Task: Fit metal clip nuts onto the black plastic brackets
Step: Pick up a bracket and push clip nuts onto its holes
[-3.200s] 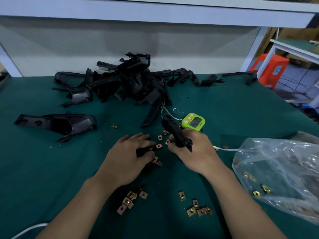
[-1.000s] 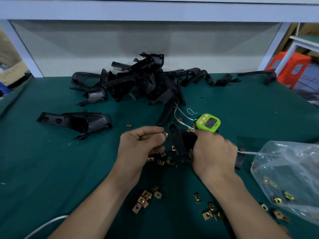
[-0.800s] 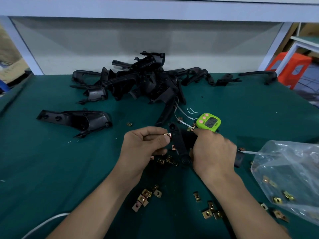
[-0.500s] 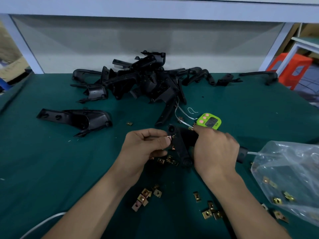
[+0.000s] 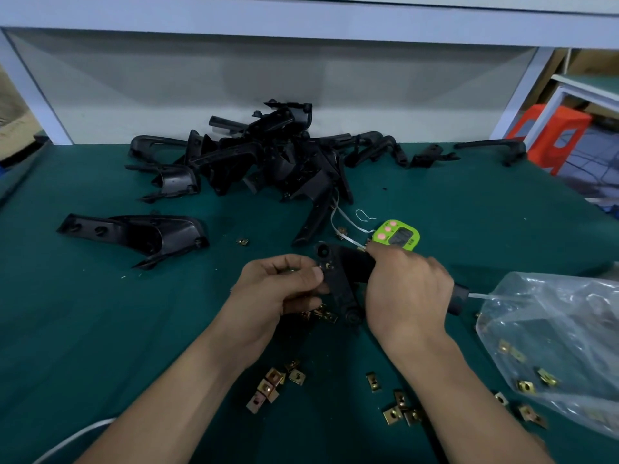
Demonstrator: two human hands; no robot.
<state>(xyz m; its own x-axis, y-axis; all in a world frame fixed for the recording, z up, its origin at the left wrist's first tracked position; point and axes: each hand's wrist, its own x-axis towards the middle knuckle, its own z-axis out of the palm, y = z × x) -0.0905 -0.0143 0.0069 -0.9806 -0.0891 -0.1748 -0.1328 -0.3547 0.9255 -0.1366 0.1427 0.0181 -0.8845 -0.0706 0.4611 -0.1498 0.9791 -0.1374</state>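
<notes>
One black plastic bracket [image 5: 338, 279] is held just above the green mat [image 5: 100, 329], gripped by the right hand [image 5: 408, 289]. A small brass-coloured metal clip nut [image 5: 326, 266] is pinched by the left hand [image 5: 278, 289] against the bracket's far end; seating is judged incomplete. The long axis runs away from the person, ringed end farthest. The heaped black brackets [image 5: 268, 155] and loose clip nuts [image 5: 268, 386] are judged yet to be done.

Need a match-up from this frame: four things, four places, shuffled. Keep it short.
Things
1. green digital timer
2. clear plastic bag
3. heap of black plastic brackets
4. black plastic bracket being fitted

Places
A. in the grip of the right hand
B. far side of the table, by the back panel
C. right edge of the table, brass clip nuts inside
D. just beyond the right hand

Pairs: 1-D, 2-C, 3-B, 4-A
</notes>
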